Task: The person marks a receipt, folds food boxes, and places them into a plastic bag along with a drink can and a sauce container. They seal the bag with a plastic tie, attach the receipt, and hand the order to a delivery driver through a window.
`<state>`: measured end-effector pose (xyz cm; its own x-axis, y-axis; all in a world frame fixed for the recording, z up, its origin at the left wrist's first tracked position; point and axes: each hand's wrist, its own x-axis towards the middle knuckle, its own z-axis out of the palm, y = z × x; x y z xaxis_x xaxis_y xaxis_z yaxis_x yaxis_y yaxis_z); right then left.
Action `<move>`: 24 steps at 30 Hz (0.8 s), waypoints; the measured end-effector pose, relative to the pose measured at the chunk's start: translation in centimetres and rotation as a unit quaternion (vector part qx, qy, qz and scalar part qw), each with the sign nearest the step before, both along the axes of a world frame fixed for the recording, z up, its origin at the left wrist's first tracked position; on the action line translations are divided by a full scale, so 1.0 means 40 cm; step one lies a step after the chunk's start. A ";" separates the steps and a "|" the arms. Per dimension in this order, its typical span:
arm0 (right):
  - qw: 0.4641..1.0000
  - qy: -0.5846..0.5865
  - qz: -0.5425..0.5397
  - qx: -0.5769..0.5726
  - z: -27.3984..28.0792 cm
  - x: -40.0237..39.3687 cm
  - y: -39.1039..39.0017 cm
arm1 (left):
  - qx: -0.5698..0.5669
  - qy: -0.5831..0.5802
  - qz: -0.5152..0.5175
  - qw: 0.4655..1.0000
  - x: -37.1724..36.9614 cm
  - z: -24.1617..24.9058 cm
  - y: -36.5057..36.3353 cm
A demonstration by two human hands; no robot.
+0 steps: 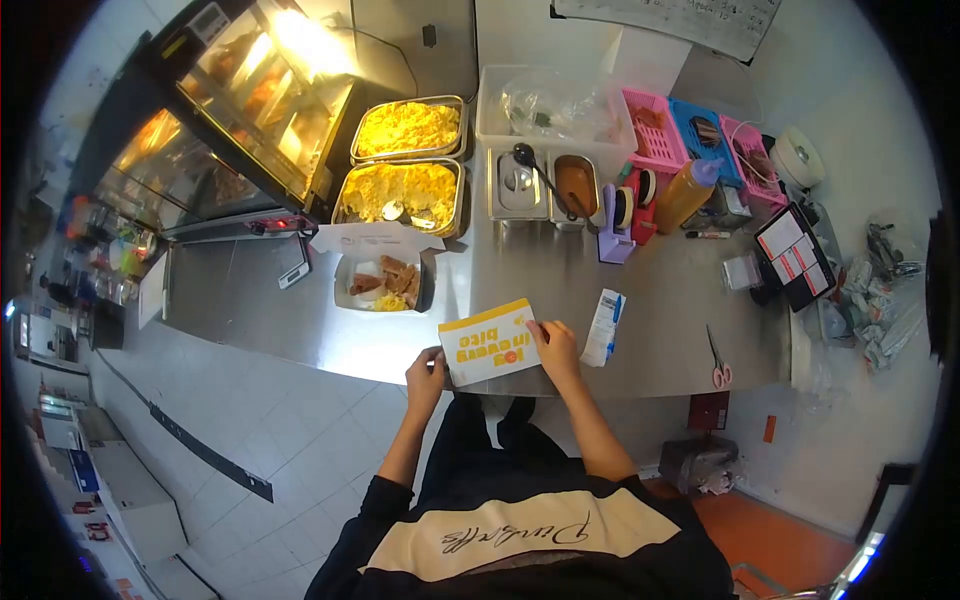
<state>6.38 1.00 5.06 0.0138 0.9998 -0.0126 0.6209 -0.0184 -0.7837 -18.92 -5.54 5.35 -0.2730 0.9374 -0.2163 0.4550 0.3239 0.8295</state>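
Between my two hands is a flat white takeaway food box [490,345] with a yellow edge and yellow lettering, at the front edge of the steel counter. My left hand [425,373] grips its lower left corner, fingers closed. At its right edge, my right hand [555,345] pinches the side. Just beyond stands an open food box [378,310], lid folded back, with browned meat pieces and yellow food inside. Right of my right hand lies a white and blue packet [603,328].
Two foil trays of yellow food [408,128] stand behind, one holding a scoop [396,211]. A lit display warmer [260,100] is at left. Steel pans [519,186], a black ladle [540,170], a sauce bottle [687,195], scissors [718,360] and a tablet [795,256] lie rightward.
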 end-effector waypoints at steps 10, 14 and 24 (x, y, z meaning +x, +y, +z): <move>0.979 -0.044 0.061 0.191 0.001 -0.057 0.102 | 0.181 0.232 0.009 0.956 0.125 0.021 0.091; 0.969 0.015 0.042 0.243 -0.097 -0.082 0.143 | 0.161 0.204 0.042 0.965 0.128 -0.014 0.112; 0.923 0.022 -0.328 0.199 -0.175 0.342 0.410 | 0.192 -0.055 0.053 0.978 0.118 -0.080 0.134</move>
